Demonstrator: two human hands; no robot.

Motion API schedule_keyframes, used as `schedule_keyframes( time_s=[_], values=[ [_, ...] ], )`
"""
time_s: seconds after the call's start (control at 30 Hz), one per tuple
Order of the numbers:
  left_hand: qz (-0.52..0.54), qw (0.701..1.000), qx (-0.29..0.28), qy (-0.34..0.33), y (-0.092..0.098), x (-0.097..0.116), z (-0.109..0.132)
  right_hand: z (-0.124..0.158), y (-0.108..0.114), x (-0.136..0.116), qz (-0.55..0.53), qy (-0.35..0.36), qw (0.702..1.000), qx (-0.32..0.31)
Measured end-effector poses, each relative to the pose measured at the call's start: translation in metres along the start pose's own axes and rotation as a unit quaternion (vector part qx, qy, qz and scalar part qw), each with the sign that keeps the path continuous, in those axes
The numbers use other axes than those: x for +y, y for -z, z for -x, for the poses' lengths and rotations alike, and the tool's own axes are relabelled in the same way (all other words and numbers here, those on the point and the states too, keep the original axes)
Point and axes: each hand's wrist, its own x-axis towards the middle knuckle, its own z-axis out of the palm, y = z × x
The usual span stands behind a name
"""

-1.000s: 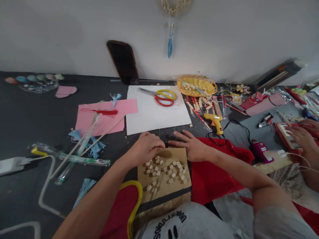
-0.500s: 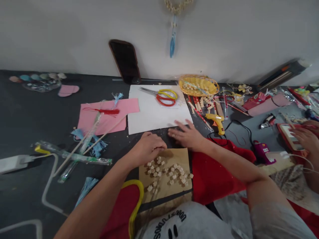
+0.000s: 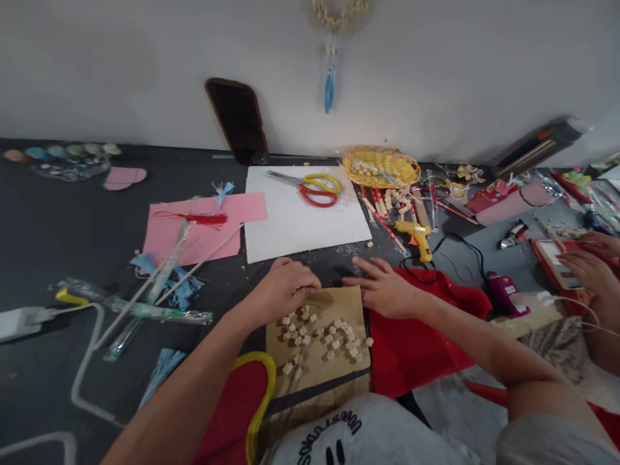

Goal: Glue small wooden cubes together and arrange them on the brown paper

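My left hand (image 3: pixel 288 287) is closed, its fingers curled at the upper left edge of a brown paper sheet (image 3: pixel 339 378). Whatever those fingers may pinch is hidden from me. Several small pale wooden pieces (image 3: pixel 346 336) lie scattered over the sheet. My right hand (image 3: pixel 387 290) is open with fingers spread, near the sheet's upper right corner and over the edge of a red cloth (image 3: pixel 411 349). Fine crumbs dot the dark table (image 3: pixel 324 274) just beyond both hands, and one pale bit (image 3: pixel 369 245) sits by the white board (image 3: pixel 300 236).
Scissors (image 3: pixel 320 191) lie on the white board. To the right are a yellow basket (image 3: pixel 409 171) and a yellow glue gun (image 3: pixel 416 237) with its cord. Pink paper (image 3: pixel 227 245), tassels and wrapped sticks (image 3: pixel 179 314) lie left. Another person's hand (image 3: pixel 591 265) is by a phone (image 3: pixel 557 265).
My right hand has drawn back right and toward me, off the table beside the white board, uncovering a pale bit there. My left hand stays nearly in place, and the view has shifted slightly.
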Motion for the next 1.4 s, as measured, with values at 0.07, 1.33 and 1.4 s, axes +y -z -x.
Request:
schedule_keyframes(
  time_s=[0.07,1.33,1.4],
  values=[
    [-0.004,1.000,0.000,-0.003,0.000,0.000,0.000,0.003,0.000,-0.003,0.002,-0.007,1.000,-0.007],
    [-0.212,0.966,0.041,0.139,0.015,0.005,0.034,-0.089,0.017,-0.032,-0.004,0.020,0.998,0.067],
    [-0.214,0.962,0.074,0.155,0.011,0.012,0.037,-0.090,0.017,-0.025,0.003,-0.036,0.993,0.110]
  ],
)
